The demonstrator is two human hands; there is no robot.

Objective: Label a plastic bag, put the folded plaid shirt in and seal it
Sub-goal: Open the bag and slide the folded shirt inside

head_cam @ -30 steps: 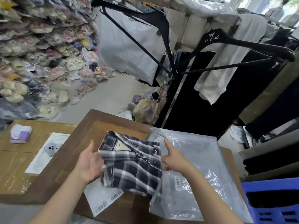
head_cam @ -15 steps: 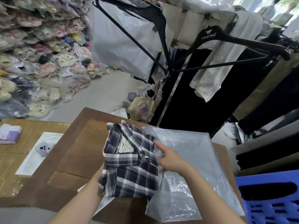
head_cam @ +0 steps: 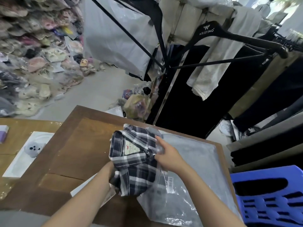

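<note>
A folded dark blue and white plaid shirt (head_cam: 131, 158) lies tilted on the wooden table (head_cam: 82, 145), its collar label facing up. My left hand (head_cam: 109, 171) is under the shirt's near left corner, mostly hidden, gripping it. A clear plastic bag (head_cam: 196, 169) lies flat to the right, with a small barcode label (head_cam: 170, 183) on it. My right hand (head_cam: 165, 154) pinches the bag's open left edge, lifted against the shirt's right side. The shirt's right edge overlaps the bag's mouth.
A white label sheet (head_cam: 82, 189) peeks out beneath my left forearm. A white sheet with a small grey plush (head_cam: 32, 149) lies on the left table. A blue plastic crate (head_cam: 268, 199) stands at the right. Black hangers and hanging clothes (head_cam: 229, 40) crowd behind the table.
The shirt has been lifted at its near end and shifted right toward the bag's mouth. My left hand slid under it, and my right hand raised the bag's edge.
</note>
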